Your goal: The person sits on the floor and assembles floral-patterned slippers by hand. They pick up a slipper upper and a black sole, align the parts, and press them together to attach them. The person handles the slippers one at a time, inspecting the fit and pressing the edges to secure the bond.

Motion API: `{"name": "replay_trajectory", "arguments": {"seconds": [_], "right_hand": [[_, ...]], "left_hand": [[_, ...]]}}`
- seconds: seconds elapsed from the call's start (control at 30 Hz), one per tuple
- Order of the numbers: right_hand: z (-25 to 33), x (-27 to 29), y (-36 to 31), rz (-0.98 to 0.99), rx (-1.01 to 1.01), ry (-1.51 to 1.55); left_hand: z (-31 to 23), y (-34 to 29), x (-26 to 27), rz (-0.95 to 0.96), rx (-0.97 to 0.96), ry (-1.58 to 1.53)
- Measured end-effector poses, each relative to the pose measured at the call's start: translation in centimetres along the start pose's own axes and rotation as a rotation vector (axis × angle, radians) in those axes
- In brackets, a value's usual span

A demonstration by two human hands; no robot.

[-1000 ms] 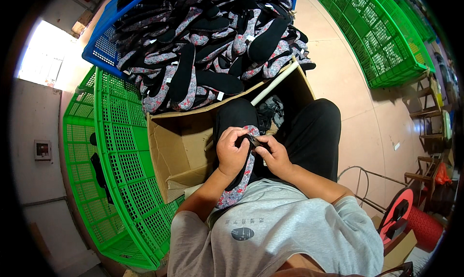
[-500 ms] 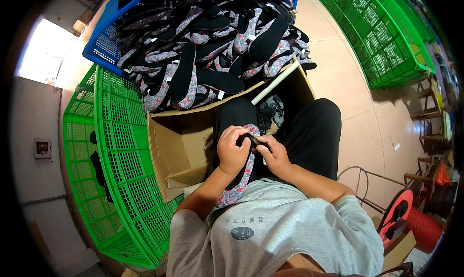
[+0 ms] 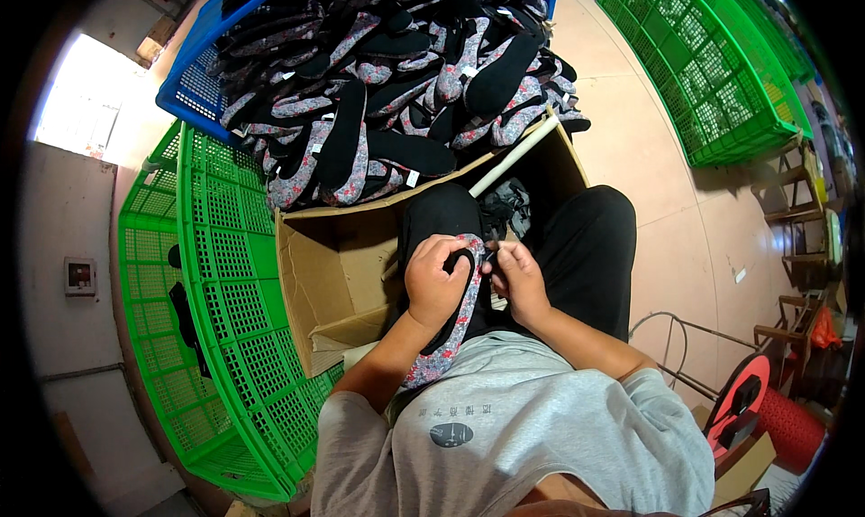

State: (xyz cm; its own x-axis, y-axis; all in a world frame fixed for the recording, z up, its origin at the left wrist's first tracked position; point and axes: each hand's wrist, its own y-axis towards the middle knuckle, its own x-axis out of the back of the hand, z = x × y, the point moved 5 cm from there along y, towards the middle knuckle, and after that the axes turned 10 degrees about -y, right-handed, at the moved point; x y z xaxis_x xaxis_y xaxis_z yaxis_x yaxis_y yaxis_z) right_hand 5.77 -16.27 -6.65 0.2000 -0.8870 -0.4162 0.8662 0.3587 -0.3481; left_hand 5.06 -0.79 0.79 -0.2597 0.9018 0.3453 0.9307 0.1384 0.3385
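Note:
My left hand (image 3: pixel 435 281) is wrapped round a floral fabric shoe (image 3: pixel 466 308) with a black inside, held lengthwise over my left thigh. The thumb presses into its opening, and the shoe's lower end lies against my grey shirt. Just right of the shoe's edge is my right hand (image 3: pixel 523 284), its thumb and fingers pinched together. Something small and dark shows at those fingertips, too small to make out. A heap of like shoes with black soles (image 3: pixel 341 147) rises in front of me.
The heap fills a blue crate (image 3: pixel 192 98) behind an open cardboard box (image 3: pixel 311 274) at my knees. A white tube (image 3: pixel 514 156) crosses the box's corner. Green crates (image 3: pixel 239 319) stand on my left, another green crate (image 3: pixel 694 66) at far right. A red spool (image 3: pixel 788 427) sits lower right.
My right hand has drawn a little away to the right from the shoe's opening, its fingers turned more upward. My left hand keeps its hold on the shoe.

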Motion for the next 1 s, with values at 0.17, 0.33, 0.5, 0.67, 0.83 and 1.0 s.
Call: {"name": "replay_trajectory", "arguments": {"seconds": [0.17,0.33,0.5,0.67,0.83,1.0], "right_hand": [[1.0,1.5,0.7,-0.116,0.001,-0.075],[2.5,0.0,1.0,-0.089,0.283,-0.537],[3.6,-1.1,0.7,-0.116,0.246,-0.865],[4.4,-2.0,0.6,-0.11,0.244,-1.18],[4.1,-2.4,1.0,-0.114,0.287,-1.194],[4.3,-1.7,1.1,-0.086,0.246,-0.972]], "left_hand": [[-0.8,0.8,0.0,0.097,0.112,0.108],[-1.3,1.1,0.3,0.225,0.158,0.271],[-1.5,1.1,0.3,0.239,0.187,0.343],[-1.4,1.5,0.8,0.199,0.266,0.294],[-1.4,1.5,0.7,0.19,0.222,0.332],[-1.9,1.6,1.2,0.279,0.174,0.299]]}}
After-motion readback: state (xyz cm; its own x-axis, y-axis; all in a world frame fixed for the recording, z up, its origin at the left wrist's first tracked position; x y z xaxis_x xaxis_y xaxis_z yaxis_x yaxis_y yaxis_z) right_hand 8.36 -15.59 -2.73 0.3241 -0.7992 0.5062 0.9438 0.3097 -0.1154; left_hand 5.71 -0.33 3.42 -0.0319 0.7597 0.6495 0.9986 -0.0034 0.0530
